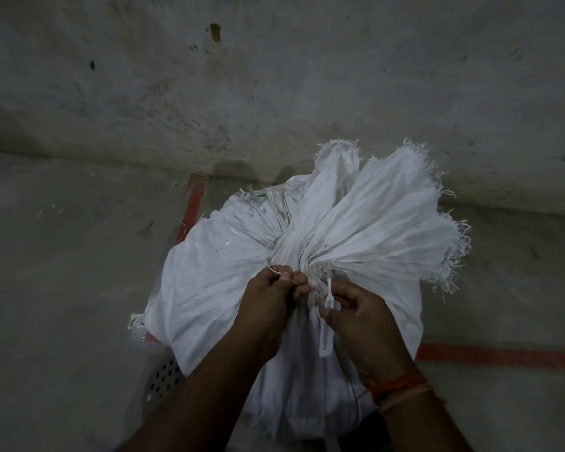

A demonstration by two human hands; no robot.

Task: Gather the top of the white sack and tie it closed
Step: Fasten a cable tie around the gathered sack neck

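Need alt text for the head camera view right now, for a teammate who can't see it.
Two bare hands work at the gathered neck of a white sack: the left hand pinches a thin tie strand, the right hand holds a white strip. The frayed sack top fans out beyond them, over a concrete floor with red tape lines.

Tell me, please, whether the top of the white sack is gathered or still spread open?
Gathered: the white sack is pinched into a pleated neck between both hands, its frayed edge fanning out above. Whether the knot is finished, I cannot tell.
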